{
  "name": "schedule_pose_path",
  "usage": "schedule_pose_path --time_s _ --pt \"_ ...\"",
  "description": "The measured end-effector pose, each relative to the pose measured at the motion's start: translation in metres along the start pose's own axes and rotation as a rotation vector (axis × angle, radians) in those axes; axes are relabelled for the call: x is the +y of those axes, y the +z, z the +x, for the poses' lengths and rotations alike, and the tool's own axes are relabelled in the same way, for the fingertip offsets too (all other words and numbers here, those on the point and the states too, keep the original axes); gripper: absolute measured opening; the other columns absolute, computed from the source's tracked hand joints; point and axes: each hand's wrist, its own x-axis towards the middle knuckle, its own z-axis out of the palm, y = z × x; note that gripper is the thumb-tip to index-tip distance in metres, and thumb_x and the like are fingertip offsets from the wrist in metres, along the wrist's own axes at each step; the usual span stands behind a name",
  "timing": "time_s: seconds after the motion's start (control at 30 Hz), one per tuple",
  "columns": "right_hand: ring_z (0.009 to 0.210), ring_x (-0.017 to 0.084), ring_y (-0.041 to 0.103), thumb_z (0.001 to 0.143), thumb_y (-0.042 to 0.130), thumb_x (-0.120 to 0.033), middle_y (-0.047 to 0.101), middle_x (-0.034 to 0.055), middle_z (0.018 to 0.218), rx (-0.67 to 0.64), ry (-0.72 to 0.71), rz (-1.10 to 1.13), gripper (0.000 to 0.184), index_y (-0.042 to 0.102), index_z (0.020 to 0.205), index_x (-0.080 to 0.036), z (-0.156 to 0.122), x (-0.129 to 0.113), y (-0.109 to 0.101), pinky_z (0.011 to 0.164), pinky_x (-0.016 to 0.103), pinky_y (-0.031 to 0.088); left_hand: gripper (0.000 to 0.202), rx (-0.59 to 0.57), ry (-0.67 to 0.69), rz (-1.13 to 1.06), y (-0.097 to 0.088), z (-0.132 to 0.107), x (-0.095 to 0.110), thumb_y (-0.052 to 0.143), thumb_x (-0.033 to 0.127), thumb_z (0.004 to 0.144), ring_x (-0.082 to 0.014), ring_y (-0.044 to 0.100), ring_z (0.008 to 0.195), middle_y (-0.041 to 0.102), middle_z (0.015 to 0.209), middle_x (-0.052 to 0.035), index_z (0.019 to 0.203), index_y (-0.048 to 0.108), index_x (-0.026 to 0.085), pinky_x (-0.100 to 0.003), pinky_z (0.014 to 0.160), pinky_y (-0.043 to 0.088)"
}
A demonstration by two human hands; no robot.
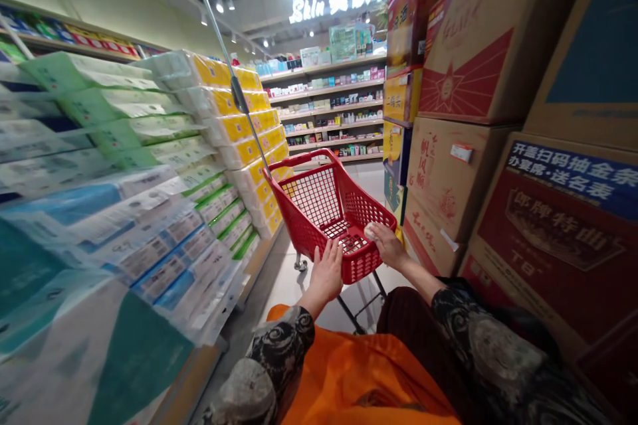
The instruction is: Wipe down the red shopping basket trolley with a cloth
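Note:
A red plastic shopping cart (319, 202) stands in the aisle ahead of me. My left hand (326, 273) rests on its near rim with the fingers lying over the edge. My right hand (386, 244) grips the near right corner of the cart and closes around a small white object (369, 232) that I cannot name. The basket looks empty apart from that. Both forearms wear dark patterned sleeves, and an orange bag or cloth (363, 372) lies across my front.
Stacked tissue and paper packs (144, 199) fill shelves on the left. Tall piles of cardboard boxes (498, 146) crowd the right. The narrow aisle floor (279, 279) leads to shelves of small goods (333, 113) at the far end. A thin pole (229, 60) slants overhead.

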Motion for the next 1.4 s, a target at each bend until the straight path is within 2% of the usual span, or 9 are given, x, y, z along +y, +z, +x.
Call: schedule_pose_path --time_s 0.23,0.33,0.47,0.63,0.8,1.03,1.13,1.27,1.4 --pt "0.111 0.02 0.054 0.073 0.04 -0.006 0.06 0.0101 0.118 -0.057 -0.009 0.04 0.047 0.059 0.114 -0.018 -0.007 -0.052 0.012 0.098 0.039 0.043 0.071 0.007 0.054 -0.007 -0.006 0.009 0.025 0.039 0.025 0.078 -0.0288 0.009 0.14 0.014 0.153 -0.0108 0.143 0.019 0.006 -0.052 0.113 0.011" --pt "0.107 0.019 0.056 0.071 0.04 -0.005 0.063 0.0085 0.112 -0.08 0.006 0.018 0.046 0.062 0.109 -0.019 -0.005 -0.045 0.002 0.096 0.039 0.044 0.069 -0.011 0.03 0.019 -0.011 0.015 0.012 0.037 0.024 0.079 -0.0254 0.01 0.14 0.015 0.153 -0.0103 0.144 0.018 0.009 -0.054 0.112 0.01" --pt "0.106 0.02 0.057 0.071 0.039 -0.005 0.064 0.008 0.109 -0.063 0.072 -0.007 0.042 0.064 0.102 -0.018 0.0 -0.019 -0.013 0.096 0.039 0.045 0.072 -0.06 -0.107 0.048 -0.019 0.024 -0.019 0.043 0.025 0.077 -0.0267 0.012 0.14 0.015 0.153 -0.0117 0.144 0.018 0.012 -0.057 0.11 0.011" --pt "0.102 0.021 0.058 0.072 0.039 -0.007 0.065 0.0086 0.105 0.04 0.194 -0.028 0.039 0.064 0.101 -0.018 0.006 -0.011 -0.011 0.093 0.039 0.046 0.078 -0.043 -0.145 0.06 -0.026 0.037 -0.041 0.047 0.023 0.073 -0.0262 0.01 0.14 0.011 0.153 -0.0122 0.144 0.015 0.012 -0.056 0.109 0.013" --pt "0.115 0.023 0.05 0.07 0.04 -0.005 0.058 0.0096 0.122 0.097 0.107 -0.056 0.052 0.057 0.117 -0.019 0.003 -0.024 0.001 0.101 0.043 0.039 0.071 -0.056 -0.119 0.076 -0.03 0.044 -0.042 0.04 0.018 0.075 -0.0257 0.013 0.14 0.016 0.152 -0.0117 0.143 0.019 0.013 -0.057 0.11 0.012" --pt "0.115 0.025 0.049 0.073 0.038 -0.005 0.057 0.0102 0.122 0.258 0.261 -0.153 0.05 0.057 0.117 -0.019 -0.006 -0.006 -0.007 0.1 0.046 0.039 0.075 -0.053 -0.063 0.062 -0.032 0.04 -0.029 0.043 0.017 0.072 -0.0267 0.011 0.14 0.017 0.153 -0.0082 0.143 0.02 0.016 -0.058 0.109 0.012" --pt "0.122 0.025 0.044 0.075 0.037 -0.005 0.051 0.012 0.13 0.183 0.252 -0.145 0.049 0.055 0.12 -0.016 0.007 -0.03 0.013 0.103 0.046 0.036 0.079 -0.057 -0.049 0.064 -0.031 0.038 -0.02 0.045 0.019 0.07 -0.0273 0.006 0.141 0.011 0.153 -0.0084 0.144 0.017 0.014 -0.057 0.109 0.013" --pt "0.122 0.023 0.044 0.077 0.039 -0.005 0.05 0.0114 0.132 0.061 0.106 -0.128 0.048 0.055 0.121 -0.015 0.028 -0.061 0.035 0.103 0.04 0.037 0.075 -0.027 0.001 0.084 -0.03 0.033 -0.022 0.043 0.019 0.073 -0.0227 0.007 0.141 0.011 0.153 -0.0079 0.144 0.018 0.014 -0.052 0.111 0.011" --pt "0.118 0.027 0.047 0.077 0.037 -0.004 0.054 0.0137 0.127 0.1 0.191 -0.222 0.047 0.057 0.118 -0.015 0.02 -0.039 0.016 0.098 0.048 0.039 0.073 0.018 -0.09 0.116 -0.03 0.023 -0.042 0.041 0.019 0.076 -0.0229 0.007 0.141 0.01 0.153 -0.0096 0.144 0.018 0.011 -0.05 0.112 0.011"
